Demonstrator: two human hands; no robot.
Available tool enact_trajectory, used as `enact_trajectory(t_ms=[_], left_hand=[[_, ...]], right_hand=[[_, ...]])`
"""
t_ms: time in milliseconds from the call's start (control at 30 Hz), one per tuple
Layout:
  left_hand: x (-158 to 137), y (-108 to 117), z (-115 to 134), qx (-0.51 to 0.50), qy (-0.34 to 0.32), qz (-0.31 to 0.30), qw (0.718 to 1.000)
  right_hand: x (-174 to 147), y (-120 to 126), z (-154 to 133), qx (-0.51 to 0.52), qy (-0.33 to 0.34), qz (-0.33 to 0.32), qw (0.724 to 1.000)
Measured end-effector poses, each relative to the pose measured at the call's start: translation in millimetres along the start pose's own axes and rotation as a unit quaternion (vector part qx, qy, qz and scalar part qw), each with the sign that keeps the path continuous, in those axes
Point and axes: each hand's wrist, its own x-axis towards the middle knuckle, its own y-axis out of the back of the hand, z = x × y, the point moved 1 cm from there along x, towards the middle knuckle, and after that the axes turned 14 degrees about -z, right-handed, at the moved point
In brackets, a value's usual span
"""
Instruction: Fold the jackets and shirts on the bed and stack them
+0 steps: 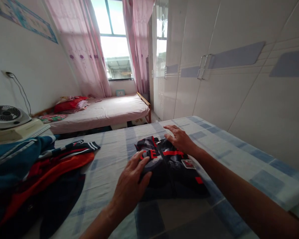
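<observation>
A folded black garment with red lettering and grey patches lies on a blue-and-white checked sheet spread over a bed in front of me. My left hand lies flat on the garment's near left part, fingers spread. At its far right corner my right hand presses down, palm flat. Neither hand grips anything.
A heap of clothes in teal, orange, red and dark blue lies at the left. A white fan stands on a stand at far left. Another bed sits under the window with pink curtains. White wardrobe doors line the right side.
</observation>
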Motion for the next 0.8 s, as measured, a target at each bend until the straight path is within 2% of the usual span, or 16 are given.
enact_trajectory(t_ms=[67, 133, 233, 300, 433, 567, 667, 733, 800], left_hand=[[9, -17, 4, 0.086, -0.058, -0.047, 0.994], [14, -37, -2, 0.121, -0.065, -0.092, 0.986], [14, -54, -19, 0.111, -0.055, -0.138, 0.983], [14, -52, -25, 0.089, -0.055, -0.142, 0.984], [24, -36, -26, 0.039, -0.031, -0.096, 0.994], [40, -34, -34, 0.055, 0.011, 0.033, 0.998], [48, -44, -47, 0.015, 0.099, 0.115, 0.988], [53, -48, -57, -0.046, 0.144, 0.126, 0.980], [60, -44, -64, -0.118, 0.165, 0.109, 0.973]], right_hand=[[-6, -22, -9, -0.013, -0.003, -0.007, 1.000], [-12, -51, -10, -0.039, -0.022, -0.042, 0.998], [-19, -87, 0, -0.059, -0.026, -0.105, 0.992], [-20, -97, 6, -0.059, -0.021, -0.107, 0.992], [-19, -96, 10, -0.052, -0.013, -0.094, 0.994], [-19, -94, 10, -0.054, -0.015, -0.096, 0.994], [-19, -96, 11, -0.062, -0.014, -0.098, 0.993], [-18, -96, 11, -0.066, -0.012, -0.097, 0.993], [-18, -96, 12, -0.066, -0.014, -0.096, 0.993]])
